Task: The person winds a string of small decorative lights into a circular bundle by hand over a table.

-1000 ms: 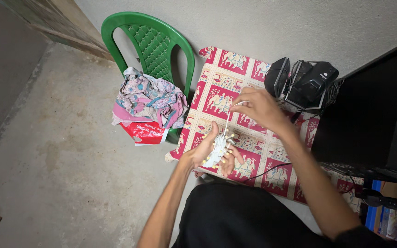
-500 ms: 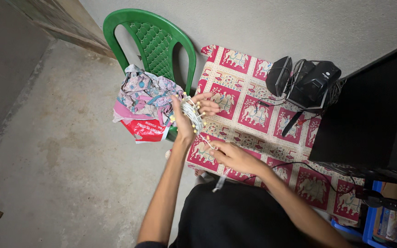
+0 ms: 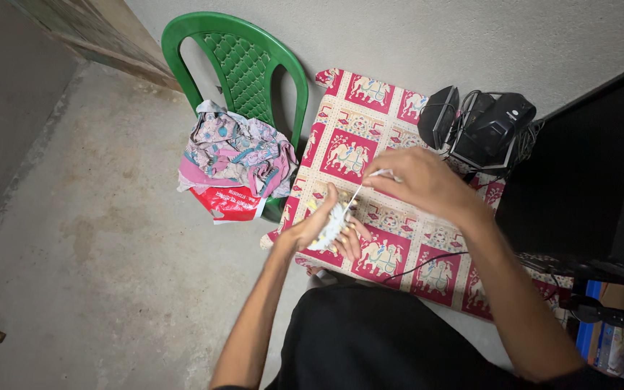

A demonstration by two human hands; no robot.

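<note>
My left hand (image 3: 326, 227) grips a small bundle of white cord (image 3: 331, 222) just above the near edge of a table covered with a red and cream patterned cloth (image 3: 370, 123). My right hand (image 3: 417, 184) is raised a little higher to the right and pinches the free end of the white cord (image 3: 370, 179), which runs taut down to the bundle. Both forearms reach out from my lap, which is in black clothing.
A green plastic chair (image 3: 243, 68) left of the table holds a heap of patterned cloth (image 3: 236, 148) over a red bag. Black speakers with cables (image 3: 482, 126) stand at the table's far right. A thin black cable (image 3: 427, 263) crosses the cloth. A dark surface (image 3: 594, 188) fills the right.
Half a second ago my left hand held the bundle high near the chair and my right hand was low; now the bundle is low and my right hand has drawn the cord up.
</note>
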